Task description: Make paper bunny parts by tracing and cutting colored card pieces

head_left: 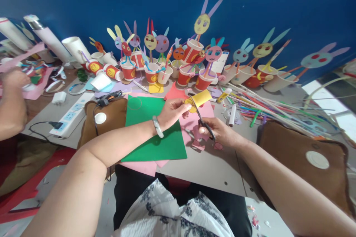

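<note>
My left hand point(175, 113) is closed on a piece of yellow paper point(203, 98), its fingers pinching the paper's left end. In my right hand point(219, 130) is a pair of scissors point(206, 126), the fingers wrapped around the handles. The scissor blades point up and left and meet the yellow paper close to my left fingertips. Beneath my left forearm lies a sheet of green paper point(155, 144). Pink paper point(207, 109) and small pink scraps point(218, 145) lie on the table under and beside the scissors.
Paper cups point(184, 76) bearing rabbit-faced figures point(202, 24) line the back wall. Pipe cleaners point(267, 107) lie at right near a brown cushion point(300, 155). A power strip point(73, 114) and another brown cushion point(111, 116) are at left, beyond them another person's arm point(12, 103).
</note>
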Action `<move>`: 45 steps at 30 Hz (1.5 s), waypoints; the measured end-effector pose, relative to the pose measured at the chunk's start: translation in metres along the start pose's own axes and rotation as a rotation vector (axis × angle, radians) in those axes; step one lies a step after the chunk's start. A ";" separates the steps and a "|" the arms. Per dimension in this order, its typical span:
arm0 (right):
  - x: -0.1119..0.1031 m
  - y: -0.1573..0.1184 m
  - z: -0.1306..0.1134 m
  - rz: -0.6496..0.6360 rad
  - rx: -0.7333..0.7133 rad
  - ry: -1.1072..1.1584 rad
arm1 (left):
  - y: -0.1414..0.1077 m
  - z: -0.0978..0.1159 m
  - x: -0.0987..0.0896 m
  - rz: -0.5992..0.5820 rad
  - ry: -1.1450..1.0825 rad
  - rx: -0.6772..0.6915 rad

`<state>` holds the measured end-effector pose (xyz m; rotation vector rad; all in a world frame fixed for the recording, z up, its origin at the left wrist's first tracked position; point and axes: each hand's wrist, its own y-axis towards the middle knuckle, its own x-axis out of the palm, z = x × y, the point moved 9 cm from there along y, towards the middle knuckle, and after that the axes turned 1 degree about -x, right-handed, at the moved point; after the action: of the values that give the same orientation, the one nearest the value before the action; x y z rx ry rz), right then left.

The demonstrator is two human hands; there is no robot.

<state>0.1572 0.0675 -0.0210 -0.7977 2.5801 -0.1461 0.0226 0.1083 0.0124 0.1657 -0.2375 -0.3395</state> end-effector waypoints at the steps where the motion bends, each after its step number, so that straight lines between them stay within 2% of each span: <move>1: 0.001 0.000 0.000 -0.004 0.001 0.007 | 0.000 0.000 0.000 0.000 -0.003 -0.001; 26: -0.002 0.002 0.007 0.014 0.002 -0.026 | 0.001 -0.003 -0.003 0.012 0.023 -0.004; 45: -0.005 0.004 -0.002 0.035 0.003 -0.078 | 0.001 -0.003 -0.004 0.028 -0.008 -0.001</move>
<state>0.1580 0.0730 -0.0184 -0.7420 2.5184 -0.1067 0.0201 0.1113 0.0087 0.1597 -0.2474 -0.3123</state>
